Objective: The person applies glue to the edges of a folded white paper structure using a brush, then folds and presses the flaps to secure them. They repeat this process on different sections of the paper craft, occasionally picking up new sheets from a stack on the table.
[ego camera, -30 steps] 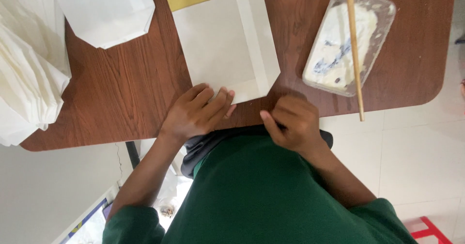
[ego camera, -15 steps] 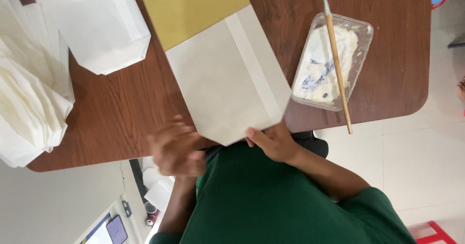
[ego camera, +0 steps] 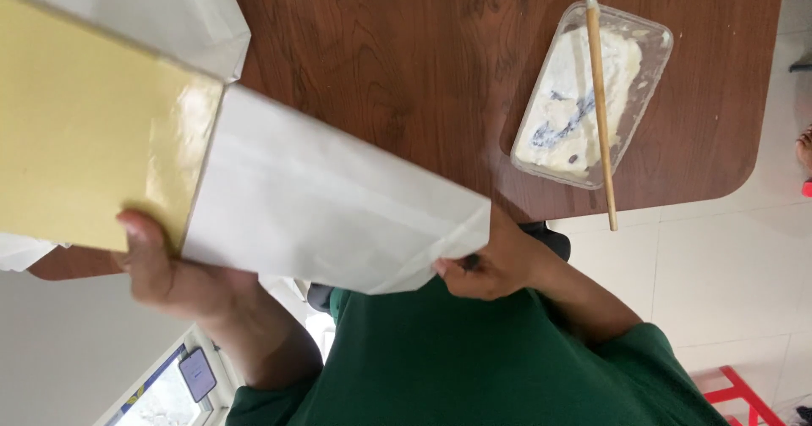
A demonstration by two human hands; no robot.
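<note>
Both hands pinch the bag (ego camera: 338, 214) clear of the worktop (ego camera: 406, 71): left hand (ego camera: 182, 278) at its yellow-board end, right hand (ego camera: 491, 265) at the fold.

The white bag (ego camera: 338, 214) is matt, smooth paper, while the yellow board (ego camera: 93, 130) inside it has a glossy sheen. The table (ego camera: 381, 62) is dark wood-grain with a satin finish. The clear plastic tray (ego camera: 592, 96) holds pasty white glue under a wooden stick (ego camera: 600, 104).
</note>
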